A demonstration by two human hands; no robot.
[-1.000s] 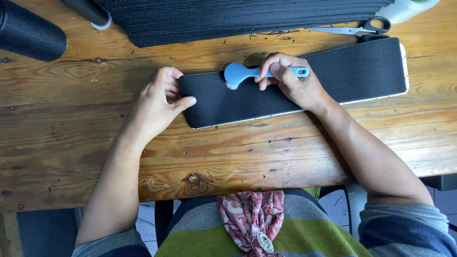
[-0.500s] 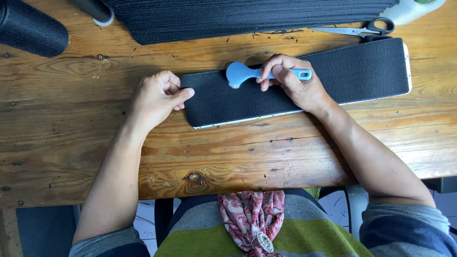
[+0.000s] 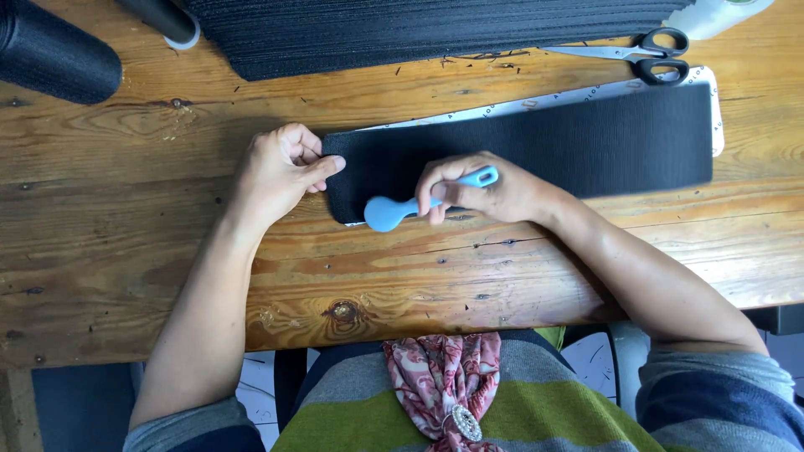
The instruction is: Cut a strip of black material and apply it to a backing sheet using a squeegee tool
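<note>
light blue plastic, round-headed and short-handled: a small rotary cutter, pinched in the curled fingers of the right hand, head hanging at the near edge of the black textured strip, close to its left end. left hand half closed, thumb and fingertips pressing down the strip's left end, apart from the cutter. strip lying long and flat across the wooden table, on top of a pale cutting template showing only as a thin printed margin along the far edge and at the right end.

probably best handled thus: keep the holding fingers back from the cutter's path, press the strip firmly so it cannot creep off the template, hold the head upright against the edge, and run it in one steady pass rather than in short bites; a slip here could nick the thumb or leave a ragged edge.

further out, counted: one pair of black-handled scissors at the far right, lying closed; one stack of black strips along the far side; one dark mesh roll at the far left corner; one dark tube with a white end beside it; one white object, cut off by the frame, top right. black fibre scraps scattered near the stack, too small to count.
</note>
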